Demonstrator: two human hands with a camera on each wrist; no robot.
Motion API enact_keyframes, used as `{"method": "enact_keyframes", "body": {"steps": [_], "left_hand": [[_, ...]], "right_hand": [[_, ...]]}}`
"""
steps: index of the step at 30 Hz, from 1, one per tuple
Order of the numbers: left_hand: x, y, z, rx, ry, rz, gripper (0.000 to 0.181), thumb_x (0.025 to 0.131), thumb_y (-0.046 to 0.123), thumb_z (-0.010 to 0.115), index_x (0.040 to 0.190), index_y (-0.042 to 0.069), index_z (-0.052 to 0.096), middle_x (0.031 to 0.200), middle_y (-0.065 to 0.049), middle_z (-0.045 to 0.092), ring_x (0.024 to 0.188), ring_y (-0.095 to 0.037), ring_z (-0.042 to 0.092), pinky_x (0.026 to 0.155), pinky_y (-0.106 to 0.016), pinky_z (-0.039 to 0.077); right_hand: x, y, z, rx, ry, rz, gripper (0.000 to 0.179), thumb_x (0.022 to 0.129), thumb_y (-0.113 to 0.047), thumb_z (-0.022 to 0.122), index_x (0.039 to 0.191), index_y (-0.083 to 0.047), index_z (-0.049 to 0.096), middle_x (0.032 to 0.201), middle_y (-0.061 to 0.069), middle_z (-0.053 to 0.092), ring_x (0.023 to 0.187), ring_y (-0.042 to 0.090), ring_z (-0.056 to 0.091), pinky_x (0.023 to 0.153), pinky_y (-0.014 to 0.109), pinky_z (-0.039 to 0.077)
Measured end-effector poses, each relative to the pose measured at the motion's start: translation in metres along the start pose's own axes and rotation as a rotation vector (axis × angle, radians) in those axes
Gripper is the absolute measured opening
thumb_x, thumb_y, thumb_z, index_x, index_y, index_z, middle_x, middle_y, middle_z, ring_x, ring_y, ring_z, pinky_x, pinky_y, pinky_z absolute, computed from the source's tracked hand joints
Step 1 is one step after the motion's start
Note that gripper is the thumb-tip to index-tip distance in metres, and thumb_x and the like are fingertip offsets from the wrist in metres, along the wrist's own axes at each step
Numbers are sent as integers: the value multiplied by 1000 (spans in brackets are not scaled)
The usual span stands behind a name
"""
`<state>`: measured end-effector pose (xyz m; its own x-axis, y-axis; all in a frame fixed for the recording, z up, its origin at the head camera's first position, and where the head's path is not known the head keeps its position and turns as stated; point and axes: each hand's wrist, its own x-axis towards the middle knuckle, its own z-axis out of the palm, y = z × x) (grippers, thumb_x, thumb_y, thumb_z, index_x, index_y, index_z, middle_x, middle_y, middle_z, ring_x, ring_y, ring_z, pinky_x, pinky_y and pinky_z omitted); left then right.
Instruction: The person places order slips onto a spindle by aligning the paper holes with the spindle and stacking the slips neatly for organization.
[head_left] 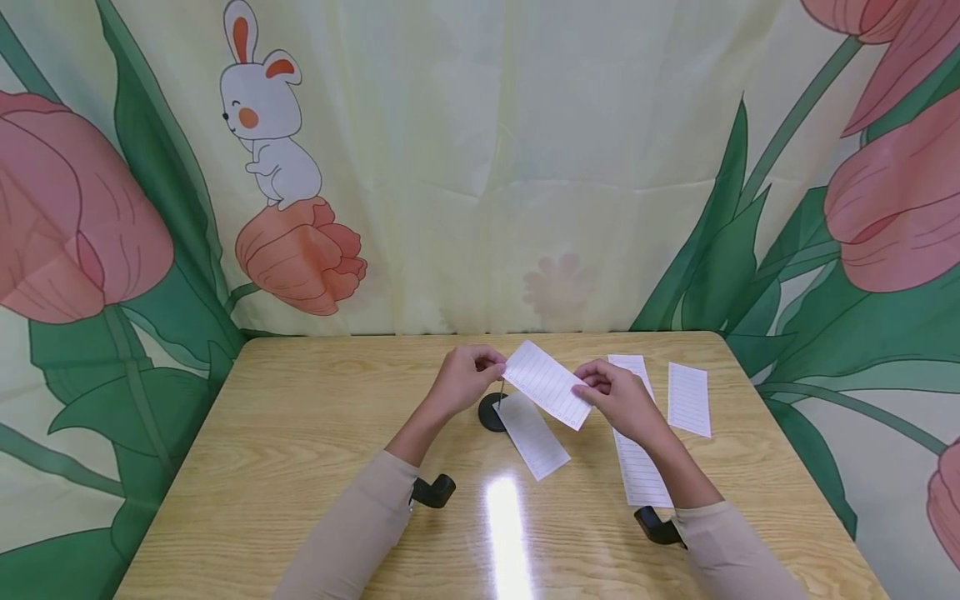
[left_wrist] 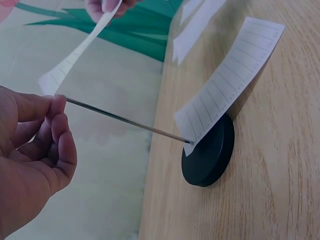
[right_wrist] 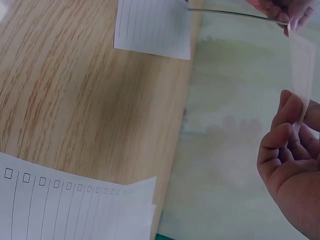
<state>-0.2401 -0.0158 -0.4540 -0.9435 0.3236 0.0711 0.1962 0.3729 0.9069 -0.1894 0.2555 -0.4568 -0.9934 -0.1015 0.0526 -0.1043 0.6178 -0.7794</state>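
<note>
A pale cream fabric curtain (head_left: 450, 167) fills the upper half of the head view, printed with pink tulips (head_left: 67, 208) and green leaves at both sides and a white rabbit (head_left: 273, 125) at upper left. Below it, a light wood-grain surface (head_left: 315, 408) spreads across the lower half, its far edge running against the fabric (a bright streak of reflected light (head_left: 510, 537) lies at bottom centre). Two beige sleeves (head_left: 352, 521) enter from the bottom edge, a black angled piece (head_left: 435, 492) showing at each wrist. Right of centre, the right hand (head_left: 617, 392) pinches the lower right end of a white lined rectangular paper sheet (head_left: 547, 385); the left hand (head_left: 467, 375), at centre, pinches its upper left corner, so each grip is narrow, holding that sheet above the surface. Long white lined paper (head_left: 643, 471) lies at right, partly behind the right arm, with a smaller white lined slip (head_left: 688, 400) just beside it. At centre, a second white lined sheet (head_left: 536, 442) slants from a round black base (head_left: 491, 417), whose thin metal rod (left_wrist: 125, 120) reaches the left fingertips; whether it pierces the held corner I cannot tell.
</note>
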Motion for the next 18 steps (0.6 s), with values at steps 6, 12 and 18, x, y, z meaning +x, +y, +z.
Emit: {"method": "enact_keyframes", "body": {"steps": [6,12,18], "left_hand": [[1,-1,0,1,-2,-6,10,98,7,69,99,2,77,88,-9,74,77,-14,66,64,-23,47],[2,-3,1,-4,-8,-9,10,98,6,68,100,2,77,88,-9,74,76,-14,65,64,-24,47],[0,-3,1,-3,-14,1,9,98,6,69,99,2,77,88,-9,73,76,-15,65,64,-25,49]], "right_hand": [[-1,3,2,8,-9,-7,20,97,-16,73,112,-3,69,96,9,70,86,16,67,71,21,51],[-2,4,3,5,-16,-1,21,97,-16,73,113,-3,69,98,9,71,91,17,69,73,21,53],[-2,7,5,-16,-22,11,21,97,-16,73,114,-4,69,100,9,71,93,20,71,75,23,54]]}}
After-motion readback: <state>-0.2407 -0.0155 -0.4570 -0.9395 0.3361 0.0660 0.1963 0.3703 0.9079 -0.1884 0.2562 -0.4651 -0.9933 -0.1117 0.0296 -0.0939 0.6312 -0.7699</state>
